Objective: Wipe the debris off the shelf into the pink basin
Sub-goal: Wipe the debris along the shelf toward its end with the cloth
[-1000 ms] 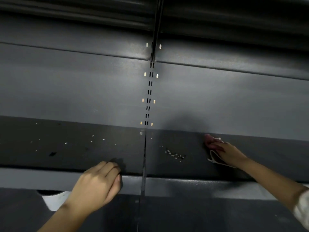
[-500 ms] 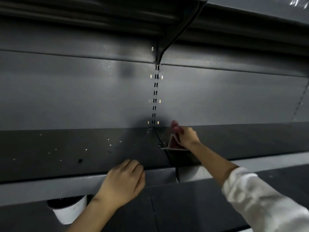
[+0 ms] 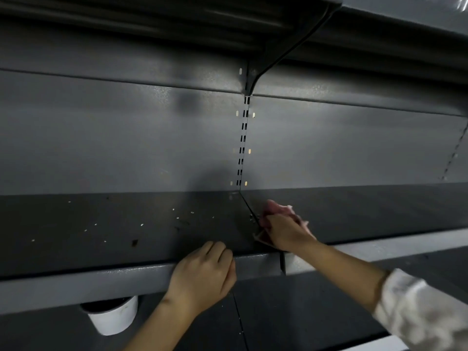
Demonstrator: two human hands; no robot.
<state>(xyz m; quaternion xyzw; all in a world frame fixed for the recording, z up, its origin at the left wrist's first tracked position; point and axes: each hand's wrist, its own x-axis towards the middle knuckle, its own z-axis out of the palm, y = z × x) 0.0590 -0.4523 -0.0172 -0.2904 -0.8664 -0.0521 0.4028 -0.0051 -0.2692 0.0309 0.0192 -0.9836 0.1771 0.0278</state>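
The dark grey shelf (image 3: 76, 249) carries scattered pale crumbs of debris (image 3: 177, 216) and a dark scrap (image 3: 134, 242) on its left board. My right hand (image 3: 286, 231) presses a pinkish cloth (image 3: 285, 210) flat on the shelf at the seam between the two boards. My left hand (image 3: 205, 274) is curled over the shelf's front lip just left of the seam, fingers bent onto the board. No pink basin is in view.
A white round container (image 3: 111, 317) with dark contents sits below the shelf lip at the lower left. A slotted upright (image 3: 243, 148) runs up the back panel. Another shelf and its bracket (image 3: 278, 54) hang overhead. A lower shelf (image 3: 304, 312) lies beneath.
My right hand has swept the cloth leftward from the right board to the seam, then toward the front edge. The small pile of crumbs right of the seam is no longer visible. The view shifted left.
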